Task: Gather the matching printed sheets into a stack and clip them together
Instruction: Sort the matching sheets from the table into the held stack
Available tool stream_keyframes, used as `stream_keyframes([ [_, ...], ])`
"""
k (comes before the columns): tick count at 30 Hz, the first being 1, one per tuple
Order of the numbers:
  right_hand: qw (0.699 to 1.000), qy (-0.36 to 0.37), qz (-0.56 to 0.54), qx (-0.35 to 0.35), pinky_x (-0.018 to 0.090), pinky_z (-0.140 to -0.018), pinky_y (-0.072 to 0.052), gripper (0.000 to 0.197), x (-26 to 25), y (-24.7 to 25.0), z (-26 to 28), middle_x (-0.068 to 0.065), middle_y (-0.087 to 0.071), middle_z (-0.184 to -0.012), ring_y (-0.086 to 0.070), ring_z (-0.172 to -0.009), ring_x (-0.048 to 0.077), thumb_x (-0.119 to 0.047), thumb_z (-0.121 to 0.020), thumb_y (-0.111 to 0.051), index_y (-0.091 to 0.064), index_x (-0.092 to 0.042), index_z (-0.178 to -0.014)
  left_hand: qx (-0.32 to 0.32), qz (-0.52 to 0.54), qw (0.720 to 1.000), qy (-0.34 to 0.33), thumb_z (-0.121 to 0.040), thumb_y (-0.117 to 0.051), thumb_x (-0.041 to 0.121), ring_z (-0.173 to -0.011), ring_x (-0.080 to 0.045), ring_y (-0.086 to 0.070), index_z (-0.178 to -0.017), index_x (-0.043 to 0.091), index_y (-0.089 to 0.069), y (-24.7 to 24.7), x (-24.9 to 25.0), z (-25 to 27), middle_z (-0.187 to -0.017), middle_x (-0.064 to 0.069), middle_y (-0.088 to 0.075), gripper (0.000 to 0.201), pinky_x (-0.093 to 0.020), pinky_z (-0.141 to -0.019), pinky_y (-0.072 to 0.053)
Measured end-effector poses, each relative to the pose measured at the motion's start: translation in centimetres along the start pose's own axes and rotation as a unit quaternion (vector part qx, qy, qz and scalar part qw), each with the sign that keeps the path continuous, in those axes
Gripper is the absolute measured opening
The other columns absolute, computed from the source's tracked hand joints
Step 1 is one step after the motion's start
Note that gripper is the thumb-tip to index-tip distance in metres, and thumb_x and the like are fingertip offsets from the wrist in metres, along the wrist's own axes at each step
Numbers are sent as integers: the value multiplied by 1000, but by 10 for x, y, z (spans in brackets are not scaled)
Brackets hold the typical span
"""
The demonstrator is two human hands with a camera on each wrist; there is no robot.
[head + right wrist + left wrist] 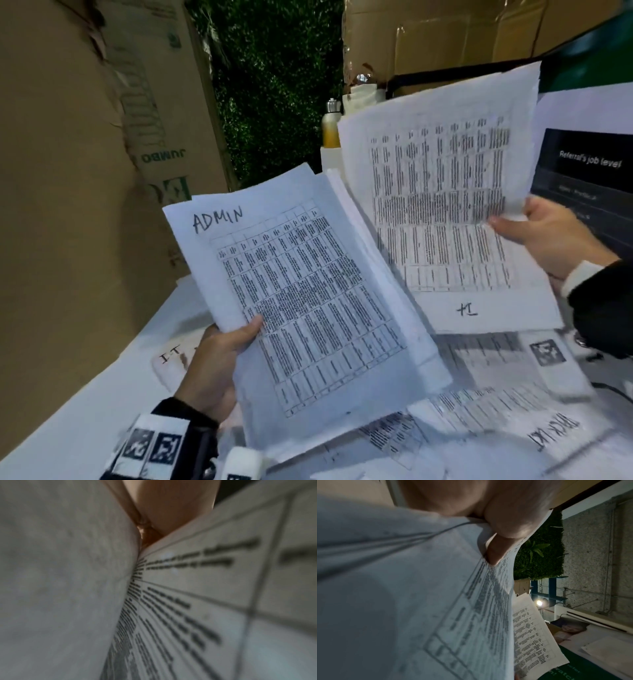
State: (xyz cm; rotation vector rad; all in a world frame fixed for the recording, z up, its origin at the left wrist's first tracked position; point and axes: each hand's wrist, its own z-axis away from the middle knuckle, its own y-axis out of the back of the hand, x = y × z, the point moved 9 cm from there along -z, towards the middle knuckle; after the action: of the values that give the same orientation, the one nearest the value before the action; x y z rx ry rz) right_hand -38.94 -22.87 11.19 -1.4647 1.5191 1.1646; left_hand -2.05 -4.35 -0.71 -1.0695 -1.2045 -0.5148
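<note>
Head view: cardboard boxes [78,137] behind sheets [308,291]

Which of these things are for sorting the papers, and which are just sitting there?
For the job:
ADMIN stack, held by the left hand
IT sheet, held by the right hand
loose printed sheets on the table

Just lying about:
cardboard boxes
bottle
dark screen
</note>
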Motion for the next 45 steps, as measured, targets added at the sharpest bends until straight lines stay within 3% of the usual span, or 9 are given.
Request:
stream_keyframes([
  [6, 978, -20, -205, -15, 29, -77, -60, 27, 2, -29, 11, -3, -78, -96, -71, -99, 18, -5, -86, -64, -64, -11, -112, -71, 80, 994, 24, -95, -52, 5, -50, -15, -70, -60, 13, -79, -57, 4, -4, -59, -1, -70, 45, -26, -47, -58],
  [10, 976, -24, -209, 48, 44, -101, -49, 55, 10, -9, 5, 9, -67, -124, -64, -115, 25, -9, -82, -72, -52, -4, -133, -76, 125, 989, 4, -78, -60, 5, -62, -19, -74, -91, 4, -75, -59, 16, -6, -75, -6, -76, 21, -32, -58, -64],
  [15, 985, -20, -164, 44, 20, -56, -58, 19, 11, -13, 15, -11, -76, -68, -72, -62, 4, 3, -91, -56, -66, -10, -102, -86, 115, 990, 12, -68, -61, 6, -49, -19, -71, -72, 4, -79, -59, 17, -3, -63, -6, -73, 19, -25, -45, -56],
  [20, 981, -88, -131, -117, 39, -63, -61, 22, 23, -70, 41, 12, -78, -84, -74, -68, 27, -7, -83, -66, -66, -10, -104, -81, 63, 994, 44, -79, -63, 7, -84, -34, -72, -114, 2, -73, -62, 3, -7, -102, -18, -76, 36, -49, -87, -57],
  [28, 953, -81, -183, -226, 42, -76, -57, 56, -5, -104, 55, 5, -78, -99, -75, -91, 26, -63, -67, -63, -70, -23, -106, -35, -71, 993, -89, -89, -67, 4, -99, -30, -74, -111, 9, -74, -66, 40, 0, -101, -6, -80, 24, -53, -96, -55],
  [32, 978, 41, -150, -143, 24, -70, -57, 39, -37, -95, 44, -5, -78, -91, -74, -89, 15, -24, -65, -78, -69, -16, -102, -2, -187, 946, -265, -92, -69, 10, -84, -12, -70, -92, 26, -72, -79, 99, 18, -81, 16, -74, 16, -34, -81, -56],
  [36, 961, 59, -225, -147, 31, -75, -58, 19, -45, -102, 49, -2, -77, -78, -75, -75, 12, -1, -72, -75, -71, -12, -88, 62, -254, 879, -398, -84, -73, 16, -116, -22, -65, -136, -8, -50, -73, 132, 35, -126, -9, -65, 62, -24, -94, -53],
  [41, 966, 38, -161, -200, 32, -84, -58, 49, -17, -121, 63, -2, -77, -102, -72, -97, 13, -14, -62, -79, -65, -11, -109, 3, -239, 930, -278, -79, -80, 5, -94, 1, -73, -115, 30, -60, -56, 88, 31, -99, 17, -77, 48, -30, -88, -61],
  [45, 970, -1, -73, -232, 33, -85, -58, 29, 9, -140, 71, 1, -77, -89, -73, -85, 13, -18, -65, -78, -68, -16, -92, -28, -209, 959, -191, -72, -84, 24, -96, -18, -75, -87, 29, -78, -37, 53, 18, -94, 8, -80, 17, -48, -94, -58],
])
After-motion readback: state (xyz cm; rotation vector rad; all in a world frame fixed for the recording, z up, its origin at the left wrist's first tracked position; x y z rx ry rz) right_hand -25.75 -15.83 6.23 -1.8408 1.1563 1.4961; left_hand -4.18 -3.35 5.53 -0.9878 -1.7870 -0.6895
